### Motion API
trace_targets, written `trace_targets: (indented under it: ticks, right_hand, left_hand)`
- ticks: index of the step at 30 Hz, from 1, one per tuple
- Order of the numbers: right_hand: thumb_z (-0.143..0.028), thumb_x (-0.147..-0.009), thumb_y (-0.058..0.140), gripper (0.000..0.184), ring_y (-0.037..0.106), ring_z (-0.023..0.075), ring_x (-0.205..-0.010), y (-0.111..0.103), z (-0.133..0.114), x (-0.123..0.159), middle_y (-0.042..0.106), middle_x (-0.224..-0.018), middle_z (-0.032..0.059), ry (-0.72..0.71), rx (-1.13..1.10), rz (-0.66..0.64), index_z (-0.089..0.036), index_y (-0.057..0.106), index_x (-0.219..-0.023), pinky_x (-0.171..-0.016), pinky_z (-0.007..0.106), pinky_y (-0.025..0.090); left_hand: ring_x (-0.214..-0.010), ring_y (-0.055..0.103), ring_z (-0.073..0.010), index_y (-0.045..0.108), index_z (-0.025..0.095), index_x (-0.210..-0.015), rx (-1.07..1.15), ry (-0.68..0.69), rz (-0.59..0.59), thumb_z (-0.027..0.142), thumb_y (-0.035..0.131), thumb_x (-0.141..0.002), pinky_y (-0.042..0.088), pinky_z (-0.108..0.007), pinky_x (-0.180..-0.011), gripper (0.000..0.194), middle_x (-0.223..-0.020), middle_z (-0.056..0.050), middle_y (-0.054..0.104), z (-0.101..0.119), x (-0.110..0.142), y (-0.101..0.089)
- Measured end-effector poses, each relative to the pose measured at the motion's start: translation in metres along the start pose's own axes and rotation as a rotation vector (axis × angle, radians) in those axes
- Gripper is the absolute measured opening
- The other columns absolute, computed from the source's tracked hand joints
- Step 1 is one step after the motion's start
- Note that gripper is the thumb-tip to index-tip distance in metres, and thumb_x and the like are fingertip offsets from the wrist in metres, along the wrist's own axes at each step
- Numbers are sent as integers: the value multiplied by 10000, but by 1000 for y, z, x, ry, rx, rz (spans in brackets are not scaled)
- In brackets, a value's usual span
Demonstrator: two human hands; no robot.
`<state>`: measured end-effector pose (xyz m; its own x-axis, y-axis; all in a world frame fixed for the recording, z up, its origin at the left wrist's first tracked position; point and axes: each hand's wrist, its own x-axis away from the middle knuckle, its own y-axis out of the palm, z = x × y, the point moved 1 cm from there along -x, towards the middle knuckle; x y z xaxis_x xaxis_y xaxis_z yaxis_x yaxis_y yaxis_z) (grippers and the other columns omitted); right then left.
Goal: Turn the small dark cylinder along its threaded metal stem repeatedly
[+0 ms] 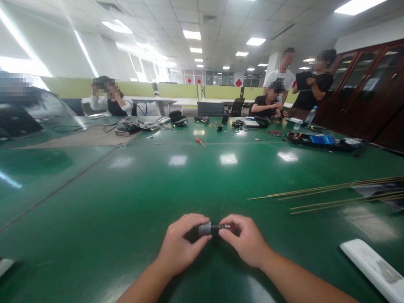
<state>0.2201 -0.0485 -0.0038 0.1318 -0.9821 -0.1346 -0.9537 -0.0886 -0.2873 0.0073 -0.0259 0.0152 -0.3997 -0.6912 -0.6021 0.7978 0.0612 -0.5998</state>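
Above the near part of the green table, a small grey and black cylindrical piece lies level between my hands. Its thin end on the right looks like metal, but its exact kind is too small to make out. My left hand pinches the thick grey end between thumb and fingers. With its thumb and fingertips, my right hand grips the narrow metal end, hiding part of it.
The green table spreads out ahead. Thin brass-coloured rods lie at right, above a white bar-shaped object. A red screwdriver lies farther off, before electronic parts, cables and a black tray. Several people are around the far side.
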Motion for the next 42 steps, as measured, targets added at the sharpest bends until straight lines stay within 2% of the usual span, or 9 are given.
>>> trace_targets:
  ticks: [22,42]
  right_hand:
    - [-248,-809,683,115,562,144,-655,-1,-4,0,656,-715,6,-7,-2,13,-168,740,-869,-627,242,425]
    - [-274,-820,688,130,557,149,-666,-1,3,0,648,-723,7,3,-37,12,-169,736,-880,-636,248,426]
  left_hand:
    - [-880,712,-193,695,234,-1033,13,-12,13,212,774,-777,566,-301,-810,269,-958,-31,751,0,2,-1]
    - [-914,700,-200,684,233,-1042,-1,-18,24,199,751,-791,560,-319,-833,261,-985,-41,744,-2,1,-2]
